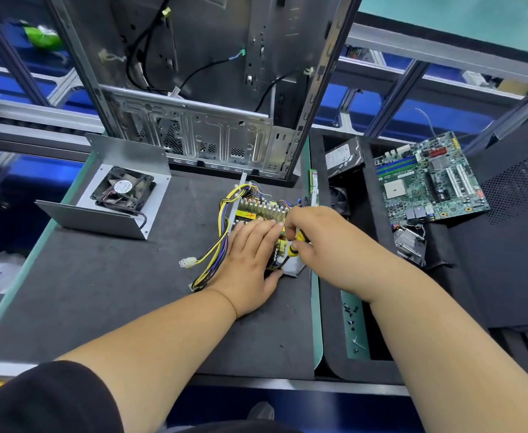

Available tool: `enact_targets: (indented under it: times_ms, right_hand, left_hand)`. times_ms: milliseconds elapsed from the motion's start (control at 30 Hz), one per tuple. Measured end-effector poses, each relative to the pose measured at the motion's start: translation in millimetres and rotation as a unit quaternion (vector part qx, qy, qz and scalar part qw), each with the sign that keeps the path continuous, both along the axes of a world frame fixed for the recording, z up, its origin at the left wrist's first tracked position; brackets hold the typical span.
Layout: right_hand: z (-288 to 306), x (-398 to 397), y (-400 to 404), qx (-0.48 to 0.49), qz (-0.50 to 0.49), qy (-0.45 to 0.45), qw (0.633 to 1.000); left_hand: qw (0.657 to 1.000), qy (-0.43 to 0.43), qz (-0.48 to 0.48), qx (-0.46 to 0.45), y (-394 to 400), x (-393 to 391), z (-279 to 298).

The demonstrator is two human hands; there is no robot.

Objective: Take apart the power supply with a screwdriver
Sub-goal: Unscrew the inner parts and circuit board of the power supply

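While left hand [250, 260] steadies, finned heatsink [262, 210] (metal) shows.

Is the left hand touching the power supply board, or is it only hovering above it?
Touching. In the head view the left hand lies flat on the power supply board, its straight fingers pressing on the parts, with no gap visible.

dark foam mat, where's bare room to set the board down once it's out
Bare mat lies in front of the grey metal cover with the black fan, left of the yellow and purple cable bundle. It is crowded on the right: green motherboard, loose black screws, both hands on the open power supply.
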State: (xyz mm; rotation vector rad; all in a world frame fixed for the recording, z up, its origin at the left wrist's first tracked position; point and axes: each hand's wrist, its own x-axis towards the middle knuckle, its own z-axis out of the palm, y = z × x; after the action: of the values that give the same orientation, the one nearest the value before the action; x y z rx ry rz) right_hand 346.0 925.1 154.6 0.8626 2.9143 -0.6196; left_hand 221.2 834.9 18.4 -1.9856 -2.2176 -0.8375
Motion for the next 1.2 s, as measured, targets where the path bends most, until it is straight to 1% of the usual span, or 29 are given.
enact_targets:
  times_ms: [100,167,233,300,367,467,533,633,767,833,1033,1100,1200]
  right_hand:
    - [-0.4,3.1,3.8,0.014,-0.008,0.007,1.000]
    - [-2.4,4.0,3.4,0.062,-0.025,0.013,0.998]
    - [-4.9,4.0,2.1,0.117,-0.036,-0.002,0.992]
    - [-8.6,3.6,1.6,0.142,-0.038,-0.005,0.989]
    - [-11.6,3.7,1.1,0.123,-0.042,0.022,0.991]
    - [-11.0,5.8,-0.2,0.064,-0.062,0.074,0.993]
    - [-10.3,7.9,0.5,0.044,-0.070,0.087,0.993]
    - [-11.2,10.3,1.1,0.030,-0.076,0.080,0.993]
    - [-12.5,9.4,0.7,0.085,-0.077,0.038,0.993]
    - [-12.6,7.8,1.7,0.094,-0.079,0.028,0.992]
    - [-9.8,7.7,-0.3,0.053,-0.086,0.072,0.992]
    - [-9.0,7.4,-1.1,0.037,-0.083,0.070,0.993]
    - [-8.9,7.7,-1.9,0.027,-0.072,0.043,0.996]
  left_hand:
    - [1.000,0.000,0.002,-0.001,-0.3,0.1,0.7]
    - [1.000,-0.005,0.001,-0.002,-0.7,0.6,1.2]
    - [1.000,-0.009,0.001,-0.001,-0.6,0.9,1.1]
    - [1.000,-0.007,0.002,0.000,-0.2,1.0,1.6]
    - [1.000,-0.005,0.003,0.000,-0.1,1.2,2.3]
    - [1.000,-0.002,0.003,-0.001,-0.9,1.5,2.5]
    - [1.000,-0.002,0.003,-0.003,-1.1,2.1,2.2]
    - [1.000,-0.006,0.005,-0.003,-0.3,1.7,1.2]
    - [1.000,0.000,0.008,-0.005,0.4,1.3,-1.4]
    - [1.000,0.003,0.006,-0.004,0.7,1.1,-2.9]
    - [1.000,0.007,0.006,0.003,0.8,0.8,-4.8]
    - [1.000,0.006,0.005,0.006,0.5,0.7,-5.3]
    - [1.000,0.007,0.004,0.008,0.7,0.2,-6.0]
